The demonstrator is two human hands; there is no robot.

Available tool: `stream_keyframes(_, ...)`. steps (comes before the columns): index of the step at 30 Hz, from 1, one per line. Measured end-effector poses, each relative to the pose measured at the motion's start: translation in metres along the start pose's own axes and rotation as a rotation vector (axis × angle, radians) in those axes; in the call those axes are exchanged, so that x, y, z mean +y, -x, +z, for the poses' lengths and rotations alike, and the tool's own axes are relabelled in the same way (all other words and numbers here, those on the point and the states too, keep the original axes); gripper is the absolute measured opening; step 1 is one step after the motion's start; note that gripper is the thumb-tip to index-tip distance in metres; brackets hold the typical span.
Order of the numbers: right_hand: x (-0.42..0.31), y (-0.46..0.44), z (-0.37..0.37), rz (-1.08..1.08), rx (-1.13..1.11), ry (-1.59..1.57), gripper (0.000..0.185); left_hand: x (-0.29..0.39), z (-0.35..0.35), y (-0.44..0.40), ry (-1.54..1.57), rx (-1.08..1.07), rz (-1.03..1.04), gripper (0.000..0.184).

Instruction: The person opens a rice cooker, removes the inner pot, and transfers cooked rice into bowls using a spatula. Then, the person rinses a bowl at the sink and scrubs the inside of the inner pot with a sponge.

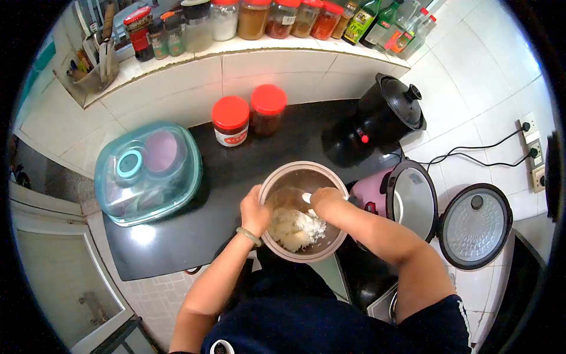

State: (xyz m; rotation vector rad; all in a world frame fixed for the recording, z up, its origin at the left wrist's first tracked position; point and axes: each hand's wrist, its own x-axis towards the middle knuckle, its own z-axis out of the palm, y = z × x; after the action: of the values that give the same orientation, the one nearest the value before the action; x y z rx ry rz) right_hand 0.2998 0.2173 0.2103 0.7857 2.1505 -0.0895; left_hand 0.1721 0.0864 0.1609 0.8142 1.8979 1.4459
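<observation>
The inner pot of a rice cooker is at the counter's front edge, tilted toward me, with cooked white rice in its lower part. My left hand grips the pot's left rim, fingers closed around it, a bracelet on the wrist. Reaching over the right rim, my right hand is closed on a white-handled utensil. The utensil's far end is blurred inside the pot above the rice. To the right stands the pink rice cooker, its lid swung open.
A teal lidded dish box sits on the left of the black counter. Two red-lidded jars and a black lidded pot stand at the back. Jars and bottles line the ledge. Black cords run to wall sockets.
</observation>
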Motion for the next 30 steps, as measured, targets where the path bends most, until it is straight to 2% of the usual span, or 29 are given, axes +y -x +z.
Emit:
stream_keyframes(1,-0.006,0.002,-0.001,0.036,-0.051,0.125,0.024,0.001,0.000,0.000,0.010,-0.002,0.004,0.023)
stream_keyframes(5,0.000,-0.011,0.003,-0.074,-0.166,0.120,0.026,0.003,-0.003,0.002,-0.045,-0.011,-0.026,0.025)
stream_keyframes(7,0.007,-0.017,0.015,-0.147,-0.149,0.140,0.026,-0.001,-0.002,0.001,-0.120,-0.029,0.006,0.026)
stream_keyframes(9,0.010,-0.023,0.021,-0.230,-0.190,0.094,0.025,0.000,-0.002,0.002,-0.098,-0.031,-0.019,0.026)
stream_keyframes(12,0.005,0.003,0.007,-0.211,-0.312,-0.065,0.025,0.007,-0.003,0.006,-0.080,-0.015,-0.027,0.029)
stream_keyframes(13,0.003,0.000,0.020,-0.247,-0.323,-0.115,0.023,0.009,-0.001,0.005,-0.077,0.000,-0.010,0.034)
stream_keyframes(14,0.004,-0.012,0.052,-0.351,-0.238,-0.088,0.022,0.008,0.000,0.004,-0.077,0.001,-0.006,0.034)
stream_keyframes(15,-0.010,0.004,0.051,-0.344,-0.263,-0.153,0.022,0.005,0.000,0.004,-0.098,-0.012,-0.023,0.033)
stream_keyframes(18,-0.042,0.052,0.058,-0.256,-0.072,-0.199,0.021,0.008,-0.001,0.004,-0.126,-0.022,-0.050,0.033)
stream_keyframes(20,-0.037,0.057,0.064,-0.208,-0.028,-0.184,0.022,0.004,-0.002,0.005,-0.135,-0.030,-0.068,0.033)
stream_keyframes(22,-0.018,0.057,0.045,-0.148,-0.017,-0.205,0.024,-0.007,-0.001,0.002,0.009,-0.163,-0.115,0.038)
stream_keyframes(23,-0.006,0.053,0.030,-0.119,-0.013,-0.253,0.022,0.000,-0.001,0.005,-0.001,-0.169,-0.113,0.038)
stream_keyframes(25,0.012,0.016,0.033,-0.082,0.020,-0.144,0.020,0.017,0.003,0.016,-0.067,-0.024,-0.072,0.036)
stream_keyframes(26,0.014,0.007,0.028,-0.079,-0.020,-0.133,0.022,0.016,0.005,0.021,-0.074,-0.033,-0.068,0.036)
stream_keyframes(28,0.015,-0.008,0.027,-0.100,-0.014,-0.143,0.022,0.012,0.007,0.030,-0.120,-0.008,0.068,0.040)
stream_keyframes(30,0.015,-0.020,0.021,-0.117,-0.080,-0.157,0.024,0.011,0.006,0.030,-0.088,-0.024,0.042,0.041)
